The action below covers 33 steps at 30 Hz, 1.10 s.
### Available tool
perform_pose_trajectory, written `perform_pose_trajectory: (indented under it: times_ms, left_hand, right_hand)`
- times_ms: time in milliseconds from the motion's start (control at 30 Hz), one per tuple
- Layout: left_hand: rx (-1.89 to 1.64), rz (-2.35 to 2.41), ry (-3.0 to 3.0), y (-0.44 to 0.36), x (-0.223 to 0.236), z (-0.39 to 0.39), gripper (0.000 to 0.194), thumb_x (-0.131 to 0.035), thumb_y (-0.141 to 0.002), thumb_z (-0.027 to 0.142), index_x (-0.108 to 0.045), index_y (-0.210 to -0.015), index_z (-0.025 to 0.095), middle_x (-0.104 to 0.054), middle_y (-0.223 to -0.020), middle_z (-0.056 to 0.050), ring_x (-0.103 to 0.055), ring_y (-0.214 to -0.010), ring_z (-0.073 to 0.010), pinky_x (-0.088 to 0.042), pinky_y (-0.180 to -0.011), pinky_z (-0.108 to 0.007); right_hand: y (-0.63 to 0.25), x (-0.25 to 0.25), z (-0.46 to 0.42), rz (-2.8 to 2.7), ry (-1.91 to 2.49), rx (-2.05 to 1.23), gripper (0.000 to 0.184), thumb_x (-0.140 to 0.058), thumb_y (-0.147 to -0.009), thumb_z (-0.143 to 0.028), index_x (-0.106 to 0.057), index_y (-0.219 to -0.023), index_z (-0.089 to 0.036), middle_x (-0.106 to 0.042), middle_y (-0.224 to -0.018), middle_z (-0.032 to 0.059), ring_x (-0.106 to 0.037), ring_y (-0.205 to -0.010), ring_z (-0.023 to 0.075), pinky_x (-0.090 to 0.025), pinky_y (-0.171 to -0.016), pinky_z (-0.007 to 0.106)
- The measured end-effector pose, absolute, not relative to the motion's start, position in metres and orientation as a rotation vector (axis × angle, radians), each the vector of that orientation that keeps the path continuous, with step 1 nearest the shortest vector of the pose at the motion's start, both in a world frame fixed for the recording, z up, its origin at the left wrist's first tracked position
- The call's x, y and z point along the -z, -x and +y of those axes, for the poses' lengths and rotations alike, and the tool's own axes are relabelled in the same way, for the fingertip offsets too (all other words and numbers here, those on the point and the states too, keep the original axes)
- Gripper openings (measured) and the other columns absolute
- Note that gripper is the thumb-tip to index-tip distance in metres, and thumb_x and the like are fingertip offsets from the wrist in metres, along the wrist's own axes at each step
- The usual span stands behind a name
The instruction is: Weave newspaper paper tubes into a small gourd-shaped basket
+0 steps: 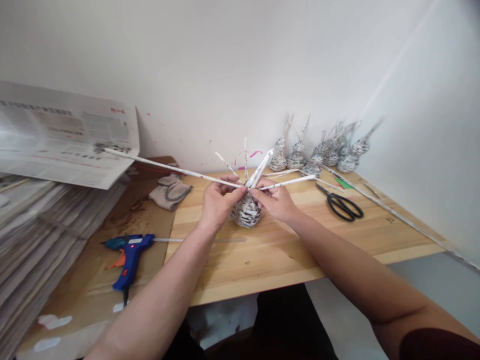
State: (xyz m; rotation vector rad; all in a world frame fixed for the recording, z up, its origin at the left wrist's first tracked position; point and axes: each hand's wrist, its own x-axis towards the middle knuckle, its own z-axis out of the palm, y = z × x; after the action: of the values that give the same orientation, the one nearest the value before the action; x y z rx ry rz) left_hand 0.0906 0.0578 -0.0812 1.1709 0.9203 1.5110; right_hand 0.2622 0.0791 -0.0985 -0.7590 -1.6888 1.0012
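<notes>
A round woven ball of rolled newspaper strips [246, 212] rests at the middle of the wooden table, with several paper tubes fanning out from its top. My left hand [221, 197] pinches a long white paper tube [168, 165] that runs far out to the left, its thumb close to the ball's top. From the other side, my right hand [275, 200] grips the tubes at the same spot, thumb and fingers closed. One paper tube [292, 182] sticks out past it to the right. The two thumbs nearly meet, and the tube ends between them are hidden.
Several woven paper gourd shapes [296, 154] stand at the back right. Black-handled scissors [343, 206] lie right of my hands. A blue glue gun [131, 260] lies on cardboard [93, 280] at left, near a grey cloth [170, 192] and stacked newspapers [48, 250].
</notes>
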Motion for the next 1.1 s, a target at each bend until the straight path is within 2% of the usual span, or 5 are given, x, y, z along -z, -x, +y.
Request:
perform_pose_trajectory:
  times_ms: [333,633,733,867,1100]
  left_hand:
    - [-1.418,0.88,-1.17,-0.089,0.078,0.058,0.053,-0.09,-0.062,0.034,-0.062,-0.103,0.015,-0.071,-0.077,-0.001,-0.066,-0.067,-0.012,-0.058,-0.066,-0.025]
    - [-1.369,0.945,-1.671,-0.08,0.076,0.059,0.029,-0.066,-0.085,0.031,-0.075,-0.111,0.02,-0.075,-0.105,-0.008,-0.07,-0.088,-0.0182,-0.058,-0.074,-0.027]
    - [-1.381,0.919,-1.647,-0.083,0.075,0.058,0.03,-0.072,-0.081,0.032,-0.076,-0.108,0.019,-0.077,-0.106,-0.008,-0.07,-0.095,-0.0206,-0.056,-0.082,-0.03]
    - [-1.384,0.923,-1.44,-0.085,0.074,0.056,0.035,-0.08,-0.072,0.036,-0.076,-0.103,0.018,-0.077,-0.096,-0.007,-0.067,-0.075,-0.0168,-0.053,-0.065,-0.026]
    - [-1.301,0.805,-1.23,-0.08,0.073,0.056,0.036,-0.086,-0.062,0.029,-0.072,-0.093,0.016,-0.073,-0.084,-0.004,-0.067,-0.078,-0.0159,-0.056,-0.073,-0.026]
  right_hand:
    - [-0.261,0.096,0.077,-1.623,0.805,-1.055,0.032,-0.072,-0.083,-0.05,-0.067,-0.083,-0.018,-0.06,-0.065,-0.0015,-0.053,-0.052,0.0108,-0.041,-0.047,0.024]
    - [-0.263,0.09,0.072,-1.721,0.812,-0.9,0.028,-0.069,-0.086,-0.044,-0.063,-0.074,-0.019,-0.063,-0.066,-0.0004,-0.052,-0.056,0.0125,-0.042,-0.053,0.026]
    - [-0.262,0.088,0.069,-1.786,0.79,-0.822,0.022,-0.066,-0.088,-0.038,-0.063,-0.076,-0.02,-0.067,-0.073,0.0009,-0.056,-0.063,0.0137,-0.045,-0.06,0.027]
    - [-0.261,0.088,0.067,-1.832,0.799,-0.707,0.018,-0.063,-0.09,-0.036,-0.064,-0.08,-0.02,-0.066,-0.073,0.0008,-0.057,-0.065,0.0148,-0.046,-0.062,0.028]
    - [-0.259,0.095,0.068,-1.742,0.827,-0.847,0.032,-0.059,-0.093,-0.048,-0.057,-0.077,-0.021,-0.057,-0.064,-0.0011,-0.052,-0.059,0.0136,-0.041,-0.054,0.026]
